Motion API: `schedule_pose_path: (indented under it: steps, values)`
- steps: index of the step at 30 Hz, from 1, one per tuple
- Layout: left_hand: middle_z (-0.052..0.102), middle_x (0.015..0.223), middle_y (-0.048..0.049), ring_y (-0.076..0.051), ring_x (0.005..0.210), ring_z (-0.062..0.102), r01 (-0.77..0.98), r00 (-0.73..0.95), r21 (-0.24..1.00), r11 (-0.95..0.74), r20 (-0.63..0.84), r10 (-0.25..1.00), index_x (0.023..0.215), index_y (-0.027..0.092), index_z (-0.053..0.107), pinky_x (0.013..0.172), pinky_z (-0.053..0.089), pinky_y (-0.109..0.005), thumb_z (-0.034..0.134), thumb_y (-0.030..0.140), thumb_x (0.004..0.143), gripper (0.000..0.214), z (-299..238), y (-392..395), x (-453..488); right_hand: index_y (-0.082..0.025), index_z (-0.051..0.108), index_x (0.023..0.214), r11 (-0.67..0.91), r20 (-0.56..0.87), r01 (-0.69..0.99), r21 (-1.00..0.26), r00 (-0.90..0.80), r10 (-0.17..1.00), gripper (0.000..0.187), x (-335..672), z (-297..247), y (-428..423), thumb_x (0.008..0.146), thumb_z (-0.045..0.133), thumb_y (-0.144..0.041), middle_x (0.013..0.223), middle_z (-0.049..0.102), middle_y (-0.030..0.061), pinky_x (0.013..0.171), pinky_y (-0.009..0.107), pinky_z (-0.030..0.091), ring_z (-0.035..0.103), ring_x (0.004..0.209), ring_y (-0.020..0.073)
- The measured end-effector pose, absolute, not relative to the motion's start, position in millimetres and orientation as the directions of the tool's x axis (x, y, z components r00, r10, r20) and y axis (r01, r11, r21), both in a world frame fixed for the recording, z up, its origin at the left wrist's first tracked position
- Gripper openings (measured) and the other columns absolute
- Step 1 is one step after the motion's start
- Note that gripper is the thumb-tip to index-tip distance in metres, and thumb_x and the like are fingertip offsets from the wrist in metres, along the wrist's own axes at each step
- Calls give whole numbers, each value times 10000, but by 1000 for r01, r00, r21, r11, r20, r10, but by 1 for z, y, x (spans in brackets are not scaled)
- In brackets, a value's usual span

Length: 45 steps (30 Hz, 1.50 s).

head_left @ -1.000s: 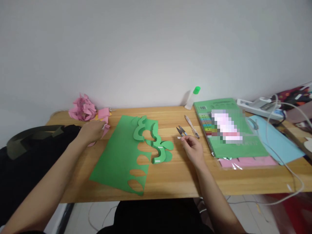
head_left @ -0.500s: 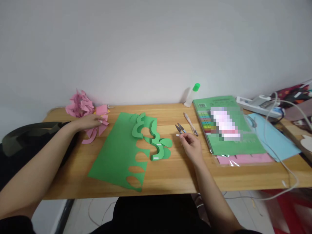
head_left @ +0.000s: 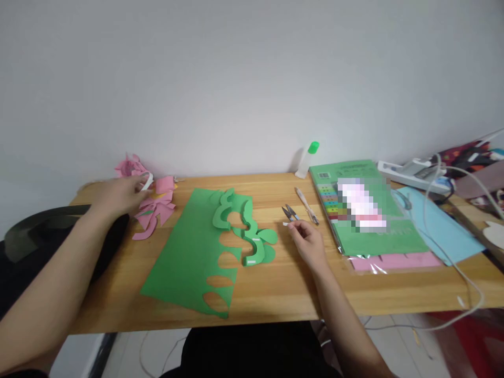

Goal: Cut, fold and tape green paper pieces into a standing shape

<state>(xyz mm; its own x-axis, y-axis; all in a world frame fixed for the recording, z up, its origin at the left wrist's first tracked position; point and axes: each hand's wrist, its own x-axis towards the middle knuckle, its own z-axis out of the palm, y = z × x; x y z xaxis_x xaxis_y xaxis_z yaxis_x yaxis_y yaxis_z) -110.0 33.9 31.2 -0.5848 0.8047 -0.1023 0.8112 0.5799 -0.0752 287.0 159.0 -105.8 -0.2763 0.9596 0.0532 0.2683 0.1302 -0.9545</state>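
Note:
My left hand (head_left: 120, 195) is over the pink paper scraps (head_left: 159, 207) at the left. Its fingers are closed on a white ring that looks like a tape roll (head_left: 147, 181), partly hidden by the hand. Between thumb and fingertips, my right hand (head_left: 309, 239) pinches a small white strip of tape (head_left: 285, 224), just below the dark blades of thread snips (head_left: 290, 212). A sheet of green paper (head_left: 181, 252) with leaf-shaped holes lies between the hands. Curled green paper pieces (head_left: 254, 247) rest at its right side, with small white strips stuck on two spots.
A glue bottle (head_left: 306, 161) with a green cap stands by the wall. Near it lie a pen (head_left: 306, 205) and a green paper pack (head_left: 394, 239). Blue paper (head_left: 452, 226), a power strip (head_left: 413, 176) and a loose cable (head_left: 468, 283) are at the right. A dark chair (head_left: 98, 247) sits at the left.
My left hand has moved left and lifted off the pink scraps, and the white ring now shows in its fingers. My right hand stays by the snips with the white strip.

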Motion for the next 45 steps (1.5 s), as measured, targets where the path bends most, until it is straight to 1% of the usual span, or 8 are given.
schedule_pose_path:
  steps: [3, 7, 10, 18, 30, 34, 39, 45]
  values:
    - [671, 994, -112, -235, 858, 587, 821, -557, -244, 516, -143, 818, 1091, 121, 589, 670, 314, -252, 306, 405, 931, 432, 21, 41, -96, -158, 611, 690, 134, 59, 265, -955, -272, 960, 407, 286, -105, 159, 737, 594, -562, 577, 539, 26, 508, 235, 343, 440, 517, 120]
    - [673, 1025, -120, -243, 882, 605, 805, -560, -343, 485, -166, 812, 1135, 127, 581, 647, 270, -254, 192, 414, 973, 509, -1, 47, -100, -151, 622, 690, 141, 66, 269, -953, -270, 961, 417, 286, -103, 159, 730, 590, -566, 579, 544, 32, 517, 240, 364, 463, 520, 127]
    - [677, 1047, -103, -232, 882, 602, 794, -571, -369, 483, -183, 800, 1111, 157, 606, 633, 246, -247, 182, 433, 981, 523, -11, 46, -104, -149, 623, 685, 157, 81, 271, -950, -271, 959, 414, 286, -104, 159, 734, 589, -559, 575, 550, 33, 517, 237, 371, 465, 515, 125]
    - [671, 1078, -156, -251, 895, 596, 842, -505, -300, 449, -141, 852, 1121, 128, 614, 638, 240, -249, 218, 371, 983, 484, -12, 37, -90, -152, 622, 692, 202, 119, 275, -940, -290, 950, 423, 287, -109, 161, 760, 590, -568, 555, 554, 28, 498, 225, 367, 460, 488, 121]
    - [661, 956, -110, -203, 822, 560, 849, -509, -208, 486, -76, 857, 1100, 115, 632, 653, 269, -234, 249, 391, 979, 488, -19, 56, -86, -145, 637, 693, 215, 128, 297, -930, -286, 949, 397, 288, -110, 161, 749, 585, -534, 556, 557, 25, 498, 229, 366, 456, 488, 118]
    - [655, 1035, -117, -212, 911, 575, 850, -517, -171, 499, -77, 853, 1092, 104, 637, 700, 329, -241, 314, 367, 960, 437, -22, 60, -85, -145, 634, 699, 210, 121, 291, -933, -293, 948, 393, 288, -111, 161, 758, 587, -531, 567, 563, 29, 499, 227, 365, 452, 491, 115]
    - [580, 1215, -165, -269, 1039, 587, 827, -561, -116, 550, -94, 822, 1206, 96, 598, 804, 411, -302, 359, 357, 933, 446, -26, 55, -87, -142, 634, 689, 210, 129, 278, -937, -284, 950, 383, 286, -110, 160, 751, 577, -516, 554, 554, 27, 491, 224, 359, 450, 486, 114]
    - [523, 1277, -188, -314, 1182, 530, 795, -606, -90, 599, -97, 790, 1252, 75, 543, 909, 442, -362, 456, 369, 891, 474, -29, 43, -86, -146, 621, 691, 213, 120, 307, -927, -295, 948, 393, 287, -109, 160, 757, 568, -530, 559, 565, 23, 495, 223, 362, 459, 493, 116]
